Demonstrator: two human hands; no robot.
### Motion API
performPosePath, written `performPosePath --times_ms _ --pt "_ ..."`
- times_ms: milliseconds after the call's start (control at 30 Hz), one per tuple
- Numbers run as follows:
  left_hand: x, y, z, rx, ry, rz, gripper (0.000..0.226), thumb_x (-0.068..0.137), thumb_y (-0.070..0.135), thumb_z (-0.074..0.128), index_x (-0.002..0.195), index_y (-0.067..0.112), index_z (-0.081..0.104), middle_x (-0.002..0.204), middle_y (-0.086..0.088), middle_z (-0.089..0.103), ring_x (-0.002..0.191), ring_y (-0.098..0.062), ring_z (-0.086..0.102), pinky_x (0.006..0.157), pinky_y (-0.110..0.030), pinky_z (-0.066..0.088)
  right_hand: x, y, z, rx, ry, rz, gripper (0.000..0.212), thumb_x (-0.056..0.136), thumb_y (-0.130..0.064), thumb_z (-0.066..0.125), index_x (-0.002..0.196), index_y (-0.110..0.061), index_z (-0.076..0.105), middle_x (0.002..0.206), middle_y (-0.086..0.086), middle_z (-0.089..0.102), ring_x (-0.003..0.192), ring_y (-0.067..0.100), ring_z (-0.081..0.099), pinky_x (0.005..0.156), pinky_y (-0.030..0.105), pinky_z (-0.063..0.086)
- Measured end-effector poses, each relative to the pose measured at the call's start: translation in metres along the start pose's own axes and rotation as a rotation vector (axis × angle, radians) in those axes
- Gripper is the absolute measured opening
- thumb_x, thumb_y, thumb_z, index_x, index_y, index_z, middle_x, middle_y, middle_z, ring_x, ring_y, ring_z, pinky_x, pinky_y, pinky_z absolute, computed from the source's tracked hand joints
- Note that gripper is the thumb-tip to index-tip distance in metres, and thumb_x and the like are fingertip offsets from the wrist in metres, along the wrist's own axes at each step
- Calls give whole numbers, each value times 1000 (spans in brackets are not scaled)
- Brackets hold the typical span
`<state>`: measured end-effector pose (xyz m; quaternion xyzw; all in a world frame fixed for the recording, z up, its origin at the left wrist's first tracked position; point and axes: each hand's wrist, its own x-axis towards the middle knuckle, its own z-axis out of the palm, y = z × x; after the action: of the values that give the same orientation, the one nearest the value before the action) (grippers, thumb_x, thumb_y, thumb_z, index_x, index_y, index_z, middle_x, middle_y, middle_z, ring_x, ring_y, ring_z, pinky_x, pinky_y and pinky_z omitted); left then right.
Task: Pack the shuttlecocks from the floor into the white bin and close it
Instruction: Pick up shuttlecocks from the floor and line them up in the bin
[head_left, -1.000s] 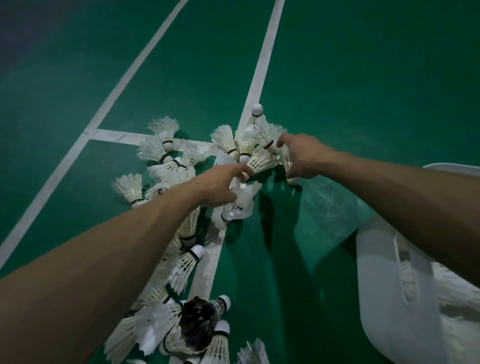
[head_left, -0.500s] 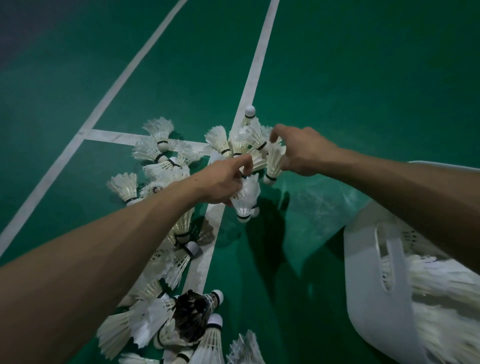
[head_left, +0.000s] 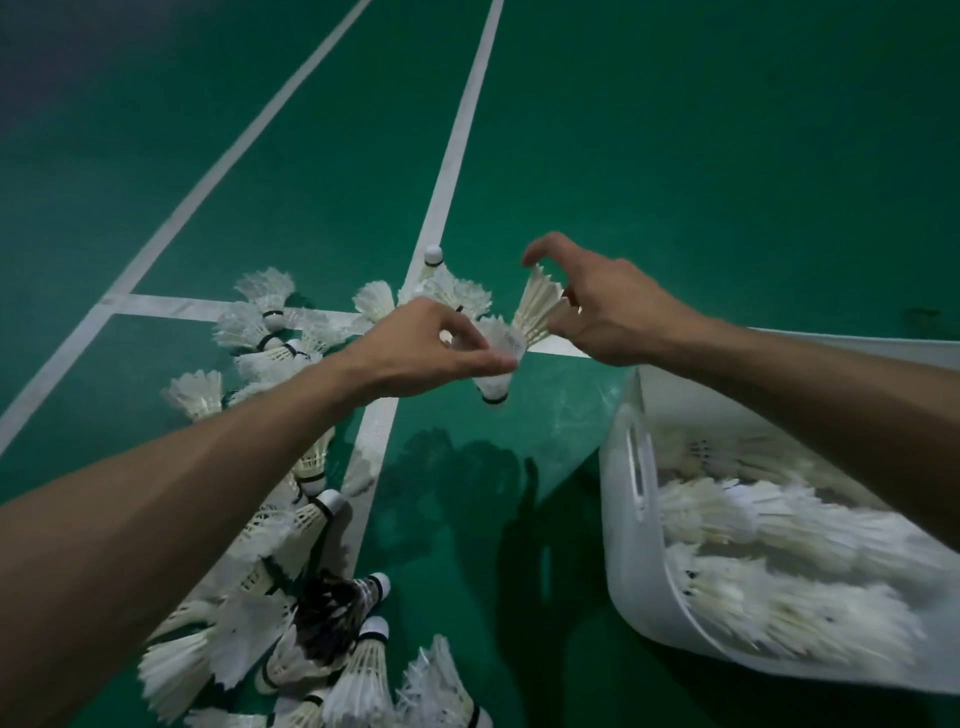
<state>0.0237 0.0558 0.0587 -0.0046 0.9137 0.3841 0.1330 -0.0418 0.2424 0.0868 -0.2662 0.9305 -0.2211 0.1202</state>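
Now risen off the floor pile at 9 o'clock, the left hand pinches a shuttlecock, the right hand loosely grips a second shuttlecock, ready for the white bin.

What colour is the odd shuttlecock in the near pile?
The odd shuttlecock is black; head view.

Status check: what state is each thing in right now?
Left hand: pinches first shuttlecock, off the floor.
Right hand: holds second shuttlecock, feathers up.
White bin: open, shuttlecocks inside.
Floor shuttlecocks: many lying loose, unpacked.
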Motion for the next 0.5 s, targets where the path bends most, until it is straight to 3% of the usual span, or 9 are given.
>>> performPosePath --times_ms 67,133,200,267,333,433,500 --pt "-5 18 -2 87 39 49 68 55 62 72 103 14 69 100 3 66 82 -5 64 74 -25 54 -13 4 -14 54 38 33 57 90 -6 52 133 -37 33 95 4 52 64 15 54 50 25 44" --pt "-5 32 -3 120 103 99 57 57 54 78 99 16 67 96 3 65 78 -3 63 69 -20 53 -26 9 -28 131 71 65 59 89 -7 55 132 -41 32 85 4 54 58 16 50 46 25 42" --pt "-5 46 -2 124 173 154 46 59 53 76 91 22 64 94 3 64 77 -3 62 72 -24 55 -38 17 -40 190 98 83 58 88 -10 59 129 -42 34 80 5 56 59 17 48 48 29 42" --pt "-6 63 2 113 205 198 52 54 63 71 89 25 62 90 7 61 78 -3 62 76 -30 56 -50 25 -50 221 128 98 57 87 -12 61 128 -42 35 77 3 56 60 18 48 50 30 41" --pt "-8 81 6 94 196 239 60 52 65 70 95 26 56 90 11 57 79 -6 62 77 -33 56 -63 33 -59 257 163 112 59 86 -11 62 129 -41 35 75 -1 54 60 18 47 50 30 41" --pt "-10 104 15 29 165 297 63 61 45 80 111 29 45 94 5 55 79 -13 64 77 -34 58 -81 46 -70 310 207 128 66 86 -8 63 132 -41 30 72 1 53 61 19 46 51 32 40" --pt "-10 119 21 11 148 327 71 61 42 81 120 33 41 96 3 54 81 -12 63 81 -32 55 -94 54 -77 321 231 137 67 86 -9 64 133 -41 29 73 6 53 62 19 48 52 34 41"
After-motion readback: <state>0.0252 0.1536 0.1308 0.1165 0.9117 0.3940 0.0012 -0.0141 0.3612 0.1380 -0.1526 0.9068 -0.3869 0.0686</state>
